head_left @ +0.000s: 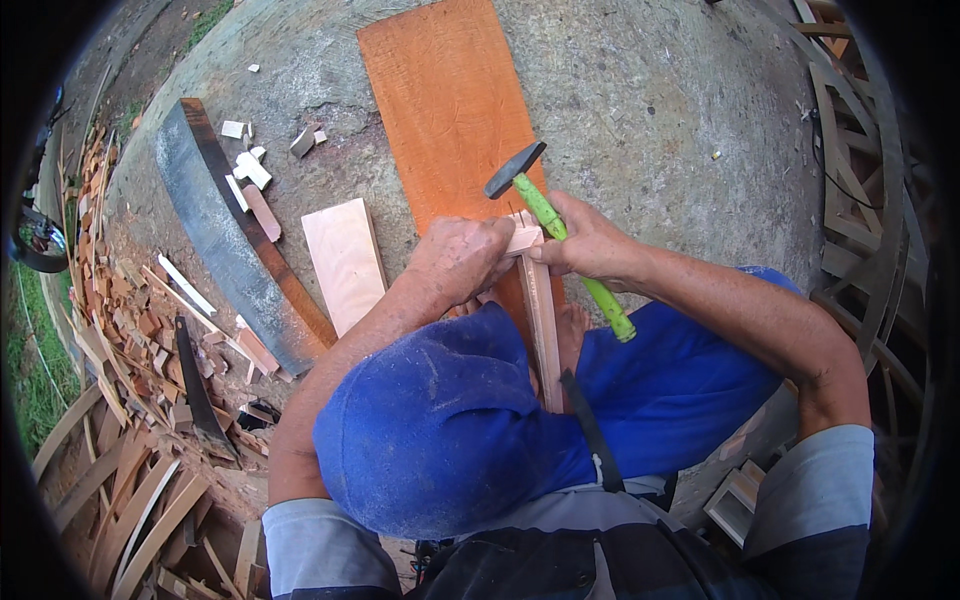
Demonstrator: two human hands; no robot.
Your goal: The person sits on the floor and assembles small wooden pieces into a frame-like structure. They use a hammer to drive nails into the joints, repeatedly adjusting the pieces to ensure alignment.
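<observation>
Person sat on the concrete slab (640, 110), knees up in blue cloth. R hand (592, 242) was closed round the green handle of a hammer (547, 212), dark head up & to the left; its fingertips were right by the wood, couldn't tell if touching. L hand (460, 258) was clamped on a short wood block (524, 238) at the top end of a long wooden strip (541, 325), which ran down betw. the legs. A couple of thin spikes, prob. nails (514, 212), stuck up by the L fingers.

Under/beyond the hands lay an orange-brown board (450, 100), running toward the slab's far edge. Left of it: a pale plank (343, 262), then a curved grey beam (225, 235) w/ white offcuts (254, 170) alongside. Nr the slab's left edge: a handsaw (197, 390) & a heap of scraps (130, 325). Curved timbers (865, 190) were stacked off the right edge.
</observation>
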